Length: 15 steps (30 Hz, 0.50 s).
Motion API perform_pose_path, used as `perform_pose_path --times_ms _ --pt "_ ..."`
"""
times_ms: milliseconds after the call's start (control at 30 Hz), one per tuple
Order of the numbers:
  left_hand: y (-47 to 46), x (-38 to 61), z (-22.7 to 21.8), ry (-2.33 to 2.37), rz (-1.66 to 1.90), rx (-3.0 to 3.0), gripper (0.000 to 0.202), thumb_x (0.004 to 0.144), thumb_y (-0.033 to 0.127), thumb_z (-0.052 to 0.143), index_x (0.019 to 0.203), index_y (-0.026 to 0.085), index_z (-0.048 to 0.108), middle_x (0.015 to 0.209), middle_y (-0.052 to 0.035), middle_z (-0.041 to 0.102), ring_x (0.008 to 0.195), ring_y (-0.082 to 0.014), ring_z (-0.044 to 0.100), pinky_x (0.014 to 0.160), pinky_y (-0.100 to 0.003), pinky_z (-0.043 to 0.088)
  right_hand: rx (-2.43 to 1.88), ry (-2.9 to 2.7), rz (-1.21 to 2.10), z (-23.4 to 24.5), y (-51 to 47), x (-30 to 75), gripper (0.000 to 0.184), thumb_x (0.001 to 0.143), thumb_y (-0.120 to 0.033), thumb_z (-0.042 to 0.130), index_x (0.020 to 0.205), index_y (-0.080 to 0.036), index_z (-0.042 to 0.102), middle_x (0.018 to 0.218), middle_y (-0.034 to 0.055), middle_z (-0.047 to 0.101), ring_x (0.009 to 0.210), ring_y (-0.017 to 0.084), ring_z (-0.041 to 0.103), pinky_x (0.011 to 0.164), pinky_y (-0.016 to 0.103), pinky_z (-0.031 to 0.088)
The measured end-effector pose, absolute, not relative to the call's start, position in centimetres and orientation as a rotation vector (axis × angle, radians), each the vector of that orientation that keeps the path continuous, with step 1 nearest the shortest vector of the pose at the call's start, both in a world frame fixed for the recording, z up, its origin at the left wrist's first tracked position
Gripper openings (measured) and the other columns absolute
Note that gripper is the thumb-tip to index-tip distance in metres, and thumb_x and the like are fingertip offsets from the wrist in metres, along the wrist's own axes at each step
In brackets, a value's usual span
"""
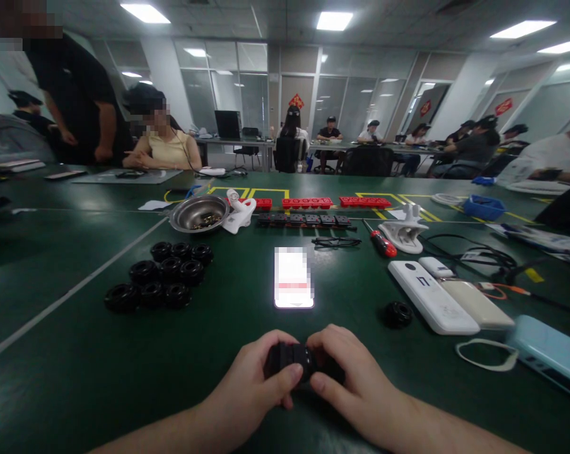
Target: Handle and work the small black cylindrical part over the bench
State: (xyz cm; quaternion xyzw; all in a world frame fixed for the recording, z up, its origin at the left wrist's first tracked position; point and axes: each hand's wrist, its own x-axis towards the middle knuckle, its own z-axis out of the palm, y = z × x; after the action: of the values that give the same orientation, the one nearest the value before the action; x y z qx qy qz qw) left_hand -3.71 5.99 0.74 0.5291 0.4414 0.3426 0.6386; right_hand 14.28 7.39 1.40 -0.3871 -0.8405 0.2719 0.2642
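My left hand (254, 375) is closed around a small black blocky part (289, 356), with the thumb laid across its front. On the other end of the same part, which looks rounded, the fingers of my right hand (354, 369) are also closed. Much of the part is covered by my fingers, and its exact kind does not show. Just beyond my hands lies a phone (293, 277) with a lit screen. Several black ring-shaped parts (170, 270) are grouped on the left. A single similar black round part (398, 314) sits to the right.
A metal bowl (181, 221) with small brass-coloured pieces stands at the back left. Behind the phone are a black strip (306, 221), red strips (306, 203) and a screwdriver (384, 243). A white power bank (431, 299) and blue case (557, 350) lie right. People sit beyond.
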Motion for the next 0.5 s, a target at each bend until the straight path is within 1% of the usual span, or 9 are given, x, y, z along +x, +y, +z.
perform_pose_path --times_ms 100,200,267,333,400,500 --pt "6.04 -3.69 0.72 1.006 0.769 1.212 0.036 0.071 0.040 0.059 0.092 0.012 0.051 0.065 0.0016 0.056 0.048 -0.0076 0.051 0.047 -0.019 0.039 -1.053 -2.278 0.730 1.33 7.44 14.24 0.024 0.080 -0.041 0.048 0.075 -0.017 0.053 0.066 0.0011 0.051 0.062 0.016 0.045 0.059 0.030 0.036" --pt "6.17 -3.67 0.43 1.012 0.782 1.189 0.041 0.071 0.045 0.057 0.092 0.011 0.051 0.061 0.0010 0.056 0.047 -0.0089 0.052 0.046 -0.020 0.039 -1.051 -2.274 0.745 1.54 7.32 14.19 0.018 0.078 -0.034 0.054 0.084 -0.017 0.053 0.071 0.0022 0.053 0.066 0.016 0.047 0.061 0.030 0.037" --pt "6.21 -3.71 0.22 1.006 0.783 1.180 0.041 0.071 0.047 0.057 0.090 0.011 0.051 0.059 0.0013 0.056 0.047 -0.0096 0.052 0.045 -0.020 0.040 -1.048 -2.267 0.755 1.68 7.23 14.22 0.022 0.076 -0.030 0.057 0.092 -0.017 0.052 0.077 0.0031 0.054 0.070 0.017 0.048 0.064 0.031 0.038" --pt "6.16 -3.77 0.08 0.989 0.785 1.189 0.039 0.071 0.046 0.058 0.088 0.011 0.052 0.059 0.0018 0.055 0.047 -0.0094 0.053 0.045 -0.020 0.040 -1.057 -2.257 0.757 1.70 7.20 14.27 0.025 0.075 -0.031 0.058 0.094 -0.017 0.052 0.079 0.0036 0.054 0.072 0.018 0.049 0.064 0.031 0.038" --pt "6.09 -3.81 0.02 0.972 0.800 1.200 0.035 0.072 0.043 0.058 0.088 0.013 0.052 0.060 0.0028 0.055 0.047 -0.0084 0.052 0.045 -0.018 0.038 -1.072 -2.251 0.749 1.62 7.28 14.30 0.025 0.076 -0.036 0.056 0.091 -0.017 0.052 0.078 0.0034 0.054 0.071 0.018 0.048 0.064 0.032 0.038" --pt "6.11 -3.85 -0.13 0.953 0.801 1.202 0.033 0.073 0.041 0.059 0.090 0.014 0.052 0.063 0.0029 0.055 0.047 -0.0075 0.052 0.044 -0.017 0.036 -1.078 -2.274 0.719 1.55 7.44 14.25 0.025 0.080 -0.041 0.048 0.080 -0.017 0.053 0.069 0.0019 0.052 0.066 0.017 0.046 0.062 0.031 0.037"
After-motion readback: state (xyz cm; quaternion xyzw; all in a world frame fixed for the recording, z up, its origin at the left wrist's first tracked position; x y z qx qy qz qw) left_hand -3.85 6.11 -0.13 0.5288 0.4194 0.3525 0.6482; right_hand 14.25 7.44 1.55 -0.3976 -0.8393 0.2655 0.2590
